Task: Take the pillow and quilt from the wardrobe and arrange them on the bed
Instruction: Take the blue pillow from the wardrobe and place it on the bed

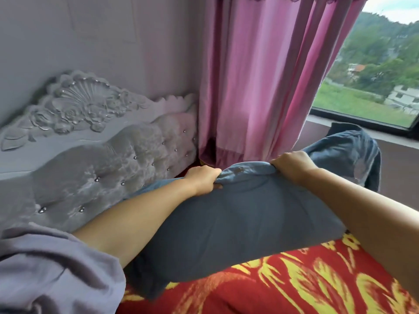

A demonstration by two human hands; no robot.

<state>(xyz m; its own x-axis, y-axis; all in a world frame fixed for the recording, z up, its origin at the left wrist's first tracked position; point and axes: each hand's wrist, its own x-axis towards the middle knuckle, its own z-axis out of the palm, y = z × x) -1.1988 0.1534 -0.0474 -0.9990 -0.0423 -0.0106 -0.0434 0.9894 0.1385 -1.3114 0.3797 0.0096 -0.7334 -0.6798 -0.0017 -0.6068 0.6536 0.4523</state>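
Note:
A blue-grey pillow (226, 223) lies on the bed's red and yellow patterned cover (294, 284), close to the padded headboard (108, 168). My left hand (201, 180) grips the pillow's far edge on the left. My right hand (292, 165) grips the same far edge on the right, bunching the fabric. Both arms stretch out over the pillow. A second blue-grey cloth piece (353, 152) lies beyond my right hand by the window sill; I cannot tell whether it is a pillow or the quilt.
The carved grey headboard runs along the left against the wall. A pink curtain (260, 87) hangs down to the bed's far corner. A window (374, 75) and its dark sill (340, 130) are at the right. My grey sleeve (52, 273) fills the lower left.

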